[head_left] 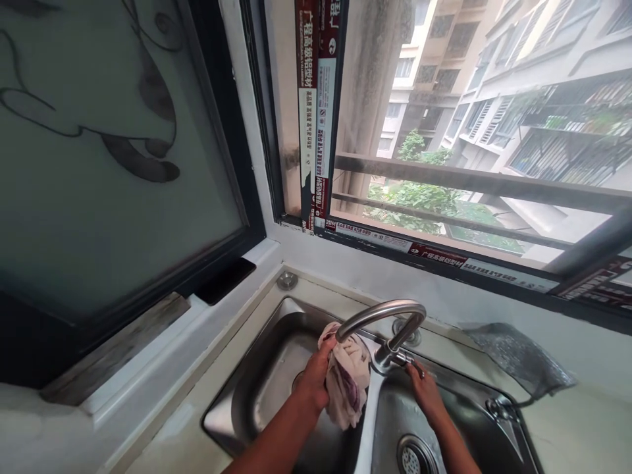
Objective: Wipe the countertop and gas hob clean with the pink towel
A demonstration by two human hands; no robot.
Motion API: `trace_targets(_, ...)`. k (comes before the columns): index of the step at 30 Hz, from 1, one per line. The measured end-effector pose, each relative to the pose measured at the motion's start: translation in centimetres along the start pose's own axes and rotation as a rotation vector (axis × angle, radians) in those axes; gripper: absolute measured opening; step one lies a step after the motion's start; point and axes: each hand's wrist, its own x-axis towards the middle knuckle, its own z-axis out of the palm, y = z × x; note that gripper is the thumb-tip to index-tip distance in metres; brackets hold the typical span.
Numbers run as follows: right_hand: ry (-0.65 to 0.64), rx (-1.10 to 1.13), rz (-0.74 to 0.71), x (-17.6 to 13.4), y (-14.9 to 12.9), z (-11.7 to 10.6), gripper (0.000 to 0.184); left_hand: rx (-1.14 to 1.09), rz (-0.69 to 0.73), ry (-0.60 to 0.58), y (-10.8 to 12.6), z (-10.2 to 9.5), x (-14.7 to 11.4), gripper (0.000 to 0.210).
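My left hand (316, 377) is closed round a bunched cloth (348, 378), pale with purple patches. The cloth hangs over the left sink basin (241, 395), right under the spout of the curved metal faucet (380, 308). My right hand (425, 388) is at the faucet's lever handle (411, 360), its fingers closed on the lever. Beneath that hand lies the right sink basin (388, 421) with its drain strainer (412, 457). Whether water runs from the spout is hidden by the cloth and my left hand.
A silvery plastic bag (523, 359) lies on the counter at the right, beside a small metal fitting (501, 408). Behind the sink runs a window frame (434, 253) with labelled tape. A dark phone-like slab (224, 280) rests on the left ledge, near a wooden board (118, 349).
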Motion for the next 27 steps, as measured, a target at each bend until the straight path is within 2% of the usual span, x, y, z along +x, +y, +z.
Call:
trace_targets(7, -0.030, -0.015, 0.008, -0.8, 0.2, -0.5, 0.074, -0.018, 0.055, 0.086, -0.4, 0.3, -0.4, 0.039)
trace_targets(11, -0.061, -0.100, 0.081, -4.1, 1.3, -0.4, 0.070, -0.052, 0.133, 0.140, -0.7, 0.1, -0.4, 0.037)
trace_targets(13, -0.095, -0.148, 0.047, -6.2, 1.0, -0.3, 0.061, -0.046, 0.151, 0.164, -0.6, 0.0, -0.4, 0.038)
trace_targets(16, -0.121, -0.110, -0.144, -8.1, -2.1, 0.4, 0.048, -0.023, 0.158, 0.175, 0.0, 0.1, -0.4, 0.041)
trace_targets(21, -0.031, 0.151, -0.463, -7.2, -11.6, 3.3, 0.041, 0.022, 0.219, 0.114, 0.7, 0.8, -0.9, 0.044)
trace_targets(24, -0.066, 0.229, -0.543, -5.9, -15.9, 5.8, 0.043, 0.079, 0.310, 0.100, 0.9, 0.5, -1.3, 0.046)
trace_targets(27, -0.167, 0.218, -0.557, -4.8, -18.0, 7.7, 0.032, 0.131, 0.375, 0.118, 1.1, -0.7, -1.4, 0.049)
